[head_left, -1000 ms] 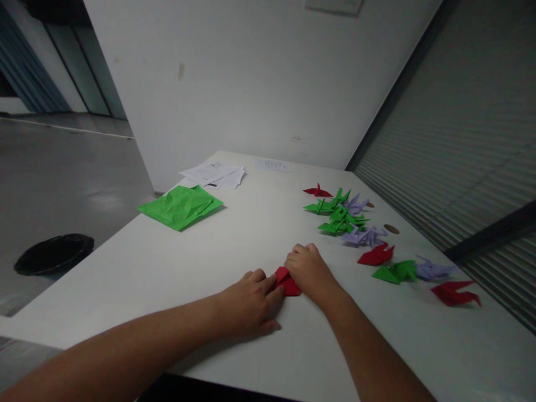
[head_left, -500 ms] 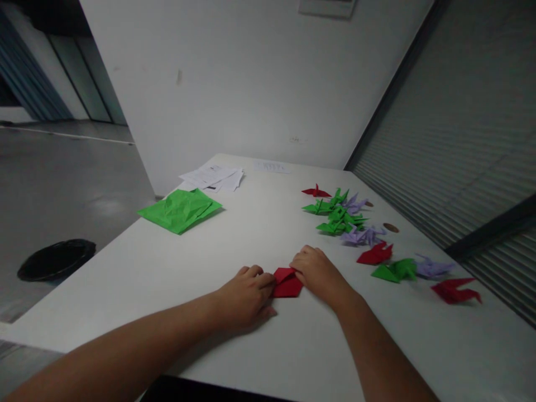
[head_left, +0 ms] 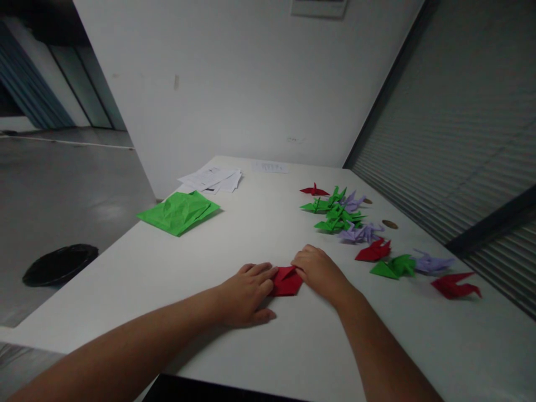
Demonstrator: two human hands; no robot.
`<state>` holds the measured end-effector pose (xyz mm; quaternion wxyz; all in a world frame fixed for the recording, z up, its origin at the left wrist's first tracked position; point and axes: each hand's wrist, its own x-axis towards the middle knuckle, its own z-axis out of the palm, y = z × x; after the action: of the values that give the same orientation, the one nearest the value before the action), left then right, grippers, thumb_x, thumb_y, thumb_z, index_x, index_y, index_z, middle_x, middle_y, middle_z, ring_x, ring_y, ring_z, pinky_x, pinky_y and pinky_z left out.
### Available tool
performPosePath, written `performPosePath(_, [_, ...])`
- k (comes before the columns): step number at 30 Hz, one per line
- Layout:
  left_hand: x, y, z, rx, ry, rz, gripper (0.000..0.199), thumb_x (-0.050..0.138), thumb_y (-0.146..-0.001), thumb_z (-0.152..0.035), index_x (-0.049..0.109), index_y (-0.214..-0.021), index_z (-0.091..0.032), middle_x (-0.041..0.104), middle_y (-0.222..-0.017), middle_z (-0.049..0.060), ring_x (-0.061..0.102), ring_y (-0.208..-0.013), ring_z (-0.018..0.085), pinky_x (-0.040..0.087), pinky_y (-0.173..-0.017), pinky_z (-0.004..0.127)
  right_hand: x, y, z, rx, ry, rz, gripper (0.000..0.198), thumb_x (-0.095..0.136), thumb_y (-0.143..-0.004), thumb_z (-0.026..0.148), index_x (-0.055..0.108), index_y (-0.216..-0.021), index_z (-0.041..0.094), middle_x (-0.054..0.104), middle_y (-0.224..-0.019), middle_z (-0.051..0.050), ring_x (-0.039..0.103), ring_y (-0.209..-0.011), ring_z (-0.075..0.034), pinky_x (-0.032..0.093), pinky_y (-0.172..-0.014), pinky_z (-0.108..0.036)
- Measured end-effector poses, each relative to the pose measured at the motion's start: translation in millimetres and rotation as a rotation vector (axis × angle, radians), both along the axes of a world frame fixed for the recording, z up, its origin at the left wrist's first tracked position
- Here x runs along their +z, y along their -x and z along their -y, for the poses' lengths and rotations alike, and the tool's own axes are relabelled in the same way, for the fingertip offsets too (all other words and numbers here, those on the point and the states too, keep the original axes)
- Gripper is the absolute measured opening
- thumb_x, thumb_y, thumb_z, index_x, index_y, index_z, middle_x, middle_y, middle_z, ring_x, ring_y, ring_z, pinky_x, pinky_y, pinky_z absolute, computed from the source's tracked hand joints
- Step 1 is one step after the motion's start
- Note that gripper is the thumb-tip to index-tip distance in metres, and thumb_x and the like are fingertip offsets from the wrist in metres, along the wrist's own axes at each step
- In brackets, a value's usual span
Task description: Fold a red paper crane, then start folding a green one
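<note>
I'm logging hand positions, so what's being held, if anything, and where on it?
Red folded paper, held down: the left hand lies over its left side; the right hand meets its upper right corner, whether pinching or pressing is unclear.

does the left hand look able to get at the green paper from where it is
Probably yes, perhaps with a lean: nothing visible stands between the left hand and the green paper, though that hand lies on the red paper and would have to lift off.

A red paper (head_left: pixel 288 287), folded into a small, angular, many-sided packet, lies on the white table (head_left: pixel 259 234).
</note>
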<state>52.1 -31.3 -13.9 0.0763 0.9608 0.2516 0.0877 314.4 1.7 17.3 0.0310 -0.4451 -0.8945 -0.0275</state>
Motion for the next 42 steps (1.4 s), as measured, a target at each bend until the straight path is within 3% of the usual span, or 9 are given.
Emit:
performPosePath(10, [5.2, -3, 9, 0.004, -0.065, -0.013, 0.060, 0.060, -0.095, -0.061, 0.056, -0.132, -0.014, 0.051, -0.154, 0.023, 0.046, -0.143, 0.039, 0.036, -0.117, 0.057, -6, -11, -6, -0.004, 0.026, -0.052, 0.014, 0.067, -0.092, 0.008, 0.077, -0.087, 0.016, 0.077, -0.093, -0.008, 0.064, -0.094, -0.023, 0.048, -0.091, -0.034])
performPosePath(19, [5.5, -4, 9, -0.045, -0.024, 0.059, 0.078, 0.050, -0.094, -0.075, 0.054, -0.142, -0.013, 0.060, -0.135, 0.021, 0.054, -0.130, 0.039, 0.039, -0.114, 0.054, -9, -16, -6, -0.081, 0.007, -0.107, 0.023, 0.062, -0.091, 0.004, 0.080, -0.094, 0.018, 0.075, -0.097, -0.008, 0.061, -0.097, -0.024, 0.049, -0.089, -0.033])
performPosePath(24, [3.7, -3, 9, -0.071, -0.041, 0.059, 0.078, 0.050, -0.096, -0.073, 0.055, -0.140, -0.010, 0.053, -0.145, 0.025, 0.050, -0.137, 0.040, 0.038, -0.118, 0.053, -8, -14, -5, -0.118, -0.123, -0.213, 0.036, 0.057, -0.086, -0.002, 0.079, -0.107, 0.016, 0.075, -0.106, -0.011, 0.060, -0.103, -0.026, 0.048, -0.098, -0.038])
performPosePath(29, [2.6, -3, 9, -0.083, -0.054, 0.034, 0.077, 0.047, -0.098, -0.071, 0.052, -0.143, -0.009, 0.046, -0.156, 0.027, 0.047, -0.143, 0.041, 0.037, -0.119, 0.054, -6, -9, -3, 0.003, -0.127, -0.338, 0.040, 0.054, -0.084, -0.003, 0.080, -0.108, 0.016, 0.077, -0.104, -0.011, 0.061, -0.101, -0.026, 0.050, -0.097, -0.041])
performPosePath(36, [3.6, -3, 11, -0.072, -0.030, 0.028, 0.078, 0.049, -0.097, -0.071, 0.052, -0.144, -0.009, 0.048, -0.155, 0.026, 0.047, -0.142, 0.041, 0.036, -0.119, 0.054, -6, -9, 2, 0.091, 0.065, -0.329, 0.031, 0.060, -0.090, 0.004, 0.078, -0.111, 0.019, 0.078, -0.106, -0.008, 0.060, -0.103, -0.024, 0.048, -0.100, -0.041])
performPosePath(42, [1.3, -3, 9, -0.079, -0.008, 0.026, 0.080, 0.047, -0.097, -0.072, 0.049, -0.148, -0.011, 0.047, -0.157, 0.025, 0.045, -0.143, 0.041, 0.036, -0.119, 0.055, -9, -4, 4, 0.068, 0.023, -0.202, 0.011, 0.074, -0.090, 0.015, 0.080, -0.097, 0.022, 0.075, -0.104, -0.008, 0.055, -0.108, -0.027, 0.039, -0.097, -0.044])
